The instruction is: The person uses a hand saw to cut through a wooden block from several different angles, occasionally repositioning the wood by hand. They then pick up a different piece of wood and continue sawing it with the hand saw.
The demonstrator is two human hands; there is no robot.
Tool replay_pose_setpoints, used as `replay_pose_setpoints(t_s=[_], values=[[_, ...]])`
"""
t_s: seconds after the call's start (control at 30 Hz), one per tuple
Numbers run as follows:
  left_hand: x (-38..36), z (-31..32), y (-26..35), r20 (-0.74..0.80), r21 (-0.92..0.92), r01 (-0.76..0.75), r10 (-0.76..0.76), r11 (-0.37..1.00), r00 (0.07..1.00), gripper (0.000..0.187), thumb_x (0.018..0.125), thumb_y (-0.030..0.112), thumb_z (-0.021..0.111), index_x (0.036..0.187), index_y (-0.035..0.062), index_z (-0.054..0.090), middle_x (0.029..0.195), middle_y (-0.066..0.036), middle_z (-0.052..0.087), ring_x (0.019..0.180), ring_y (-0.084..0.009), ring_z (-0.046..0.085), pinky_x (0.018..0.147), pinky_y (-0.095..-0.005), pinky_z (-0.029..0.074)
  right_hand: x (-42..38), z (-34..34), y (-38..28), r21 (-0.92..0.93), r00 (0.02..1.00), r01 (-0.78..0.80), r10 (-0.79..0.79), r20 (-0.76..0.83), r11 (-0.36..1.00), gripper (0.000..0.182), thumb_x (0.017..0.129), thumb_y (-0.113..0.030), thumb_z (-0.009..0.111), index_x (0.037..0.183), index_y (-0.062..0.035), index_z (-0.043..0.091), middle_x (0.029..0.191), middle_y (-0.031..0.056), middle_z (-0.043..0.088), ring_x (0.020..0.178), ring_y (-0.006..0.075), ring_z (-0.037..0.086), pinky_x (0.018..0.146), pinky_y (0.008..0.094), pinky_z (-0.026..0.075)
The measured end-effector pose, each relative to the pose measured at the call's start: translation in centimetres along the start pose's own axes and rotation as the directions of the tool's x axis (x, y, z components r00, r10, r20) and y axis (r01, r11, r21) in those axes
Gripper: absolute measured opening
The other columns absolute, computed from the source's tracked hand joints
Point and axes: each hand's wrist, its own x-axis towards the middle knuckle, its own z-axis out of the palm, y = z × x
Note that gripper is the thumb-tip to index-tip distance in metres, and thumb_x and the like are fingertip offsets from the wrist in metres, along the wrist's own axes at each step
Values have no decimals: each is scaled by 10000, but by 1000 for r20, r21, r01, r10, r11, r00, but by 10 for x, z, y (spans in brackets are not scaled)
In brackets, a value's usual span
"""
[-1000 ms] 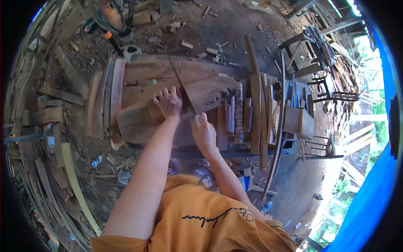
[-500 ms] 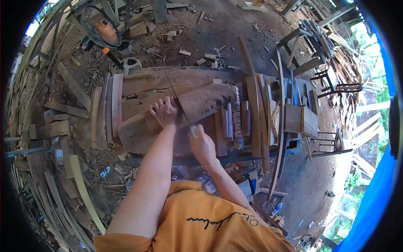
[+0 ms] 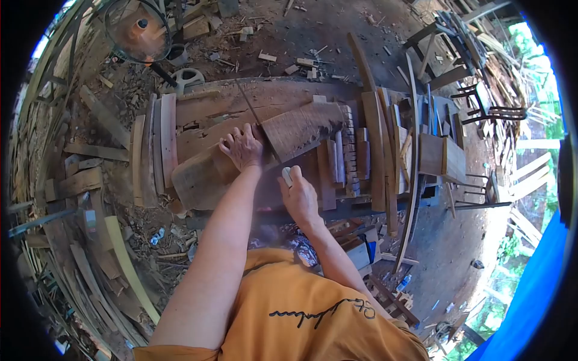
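My right hand (image 3: 299,195) is closed round the pale handle of a handsaw (image 3: 250,107). Its long thin blade slants away to the upper left and crosses a wide brown wooden board (image 3: 301,133). Flat on that board, just left of the blade, rests my left hand (image 3: 242,150) with its fingers spread. The board lies at an angle on a low workbench (image 3: 208,111), and its right end has a rough, broken edge. Whether the cut runs through the full thickness cannot be seen.
Several narrow boards (image 3: 373,150) lie across the bench's right end, others (image 3: 167,138) at its left. A fan (image 3: 139,30) stands beyond the bench at upper left. Wooden chairs (image 3: 481,105) and a wooden box (image 3: 439,157) are at right. Scraps litter the dirt floor.
My right hand and the saw have moved slightly forward, away from my body. My left hand stays on the board. The fan head has turned, and the whole view has shifted a little.
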Motion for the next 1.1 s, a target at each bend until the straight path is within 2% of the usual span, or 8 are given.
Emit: replay_pose_setpoints(t_s=[0.27,0.33,0.4,0.6,0.73,0.93,1.03,1.1], values=[[3,-10,4,61,-49,-40,43,998,997,311,976,412,457,881,189,653,916,-63,620,986,-259,546,1028,-512,285,-94,-42,-1,-54,961,-252,256,100,966,286,914,-205,644,1063,-12,496,809,280,642,785,496,611,668,535,488],[3,-5,-1,65,-31,-60,62,998,996,316,976,415,455,879,189,653,920,-63,619,986,-259,545,1028,-510,284,-61,-16,-1,39,992,-106,108,-60,994,244,930,-223,618,990,-33,478,752,259,633,724,469,624,611,529,493],[1,10,-6,-22,-35,-100,99,994,995,318,975,418,452,883,189,653,938,-63,622,992,-260,547,1025,-509,286,-6,15,-2,17,997,-34,35,-70,999,253,933,-229,611,990,-31,465,760,264,631,728,475,620,615,535,492],[6,-5,4,97,-43,-30,34,999,995,314,973,422,455,901,189,653,955,-74,631,1021,-263,549,1018,-514,292,-25,-7,-17,15,997,-54,55,-56,998,258,929,-227,610,1009,-36,457,784,257,634,745,476,618,629,539,492],[5,-10,6,86,-63,-26,31,998,996,304,967,420,471,896,186,652,948,-79,630,1024,-266,551,1019,-513,292,-118,-57,-10,-5,981,-190,190,48,982,276,912,-220,635,1059,-44,481,800,260,638,780,470,625,649,536,491],[2,-8,-4,29,-27,-148,149,989,988,199,938,339,520,947,192,654,996,-63,626,1015,-264,557,1010,-517,307,-37,10,7,64,991,-59,66,-116,996,273,905,-244,643,1005,-50,478,792,246,640,764,458,630,628,534,483],[0,-6,-6,70,-15,-116,117,993,991,187,931,301,516,1021,198,644,1034,-66,622,1038,-265,563,999,-523,319,-8,15,11,12,990,-121,122,-77,993,271,901,-255,638,1006,-65,476,801,232,649,771,449,640,646,540,495],[-13,-5,-6,50,102,36,-41,994,998,226,937,312,487,1072,198,629,1042,-75,623,1066,-266,566,983,-534,329,-13,6,25,37,999,-18,20,-37,999,261,895,-251,630,1005,-70,478,824,228,656,779,438,648,662,535,512]])
